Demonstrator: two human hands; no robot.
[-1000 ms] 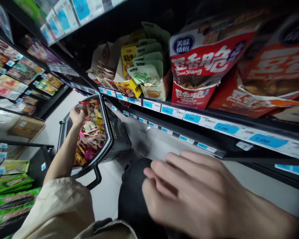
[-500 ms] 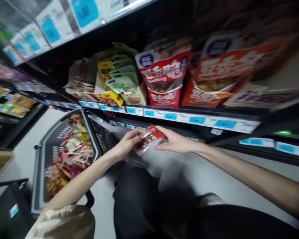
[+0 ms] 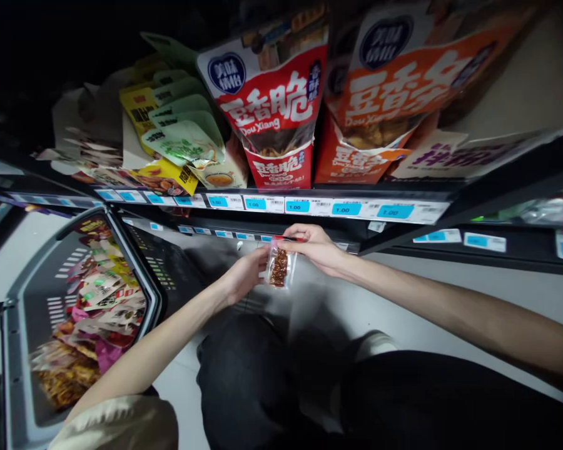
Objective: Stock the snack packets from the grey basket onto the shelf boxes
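A small clear snack packet (image 3: pixel 279 267) with brown pieces inside and a red top edge is held up over the floor in front of my knees. My right hand (image 3: pixel 315 249) pinches its upper right edge, thumb across the front. At the packet's left edge, the fingers of my left hand (image 3: pixel 244 275) are closed on it, their tips partly hidden behind. Left of my arm stands a grey shopping basket (image 3: pixel 157 300), holding several colourful snack packets (image 3: pixel 104 290).
The shelf ahead carries red snack bags (image 3: pixel 276 112), orange snack bags (image 3: pixel 380 94) and green packets (image 3: pixel 187 134) above a strip of price labels (image 3: pixel 300 207). A lower shelf edge (image 3: pixel 485 242) runs beneath at right. Pale floor tiles (image 3: pixel 394 294) lie below.
My left hand has come from over the basket to the middle with the packet. My right hand has reached forward and taken hold of it too. The packet now hangs more upright.
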